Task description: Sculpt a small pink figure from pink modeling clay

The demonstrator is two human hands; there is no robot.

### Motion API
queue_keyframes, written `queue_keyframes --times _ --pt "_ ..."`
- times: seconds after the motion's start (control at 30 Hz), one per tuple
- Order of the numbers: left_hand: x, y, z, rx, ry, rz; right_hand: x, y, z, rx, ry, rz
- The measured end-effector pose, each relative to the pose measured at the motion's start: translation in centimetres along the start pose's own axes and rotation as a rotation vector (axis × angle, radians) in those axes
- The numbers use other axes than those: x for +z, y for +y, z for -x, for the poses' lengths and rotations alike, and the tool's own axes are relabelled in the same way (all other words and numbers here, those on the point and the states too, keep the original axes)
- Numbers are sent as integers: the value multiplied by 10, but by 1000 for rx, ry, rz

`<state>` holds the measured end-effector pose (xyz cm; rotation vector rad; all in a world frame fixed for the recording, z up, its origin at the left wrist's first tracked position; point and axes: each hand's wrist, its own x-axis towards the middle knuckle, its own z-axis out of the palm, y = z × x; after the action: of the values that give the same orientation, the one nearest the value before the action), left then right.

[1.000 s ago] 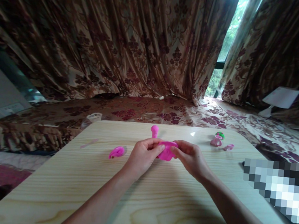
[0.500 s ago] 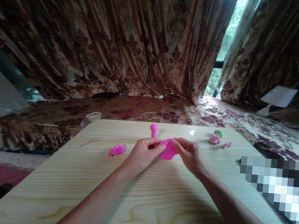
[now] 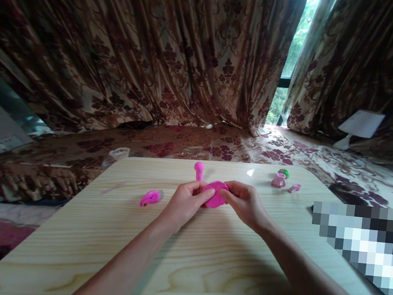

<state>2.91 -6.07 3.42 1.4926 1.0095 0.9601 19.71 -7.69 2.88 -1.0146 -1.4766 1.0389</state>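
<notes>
A flat, rounded piece of pink modelling clay (image 3: 216, 200) is held above the middle of the table. My left hand (image 3: 187, 200) pinches its left side, thumb on top and fingers underneath. On the other side my right hand (image 3: 245, 201) grips it the same way, the thumb pressing on its face. Just behind my left hand a pink club-shaped piece (image 3: 199, 167) with a round knob stands or lies on the table; its lower end is partly hidden. To the left lies a pink curled piece (image 3: 150, 198) with a pointed end.
Small pale-pink pieces (image 3: 278, 181) and a green piece with pink spots (image 3: 283, 173) sit at the table's (image 3: 171, 265) far right. A thin pink strip (image 3: 113, 187) lies at left. Beyond the back edge are a clear container (image 3: 116, 156) and a white lamp (image 3: 360, 124). A blurred-out object (image 3: 364, 247) lies at right.
The pink clay is turned and looks rounder between my fingers. My right thumb has moved inward onto its face. The whole view has shifted slightly.
</notes>
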Motion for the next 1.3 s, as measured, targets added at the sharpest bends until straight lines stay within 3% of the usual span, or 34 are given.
queue_keyframes --times 0.2,0.37,0.47,0.73,0.93,1.13,1.3 --pt "1 -1 2 -47 -58 -21 2 1 1 -51 -6 63" --pt "4 7 3 -193 -110 235 0 5 2 -267 42 365" --pt "4 11 3 -219 -153 340 -2 6 3 -311 46 454" --pt "-1 4 -1 -238 -74 411 1 -3 8 -338 -71 465" --pt "6 0 0 -98 -23 170 -1 5 4 -355 31 506" --pt "9 2 4 48 -97 -3 -5 9 1 -327 107 523" --pt "4 1 1 -30 -48 46 -3 2 4 -339 53 433"
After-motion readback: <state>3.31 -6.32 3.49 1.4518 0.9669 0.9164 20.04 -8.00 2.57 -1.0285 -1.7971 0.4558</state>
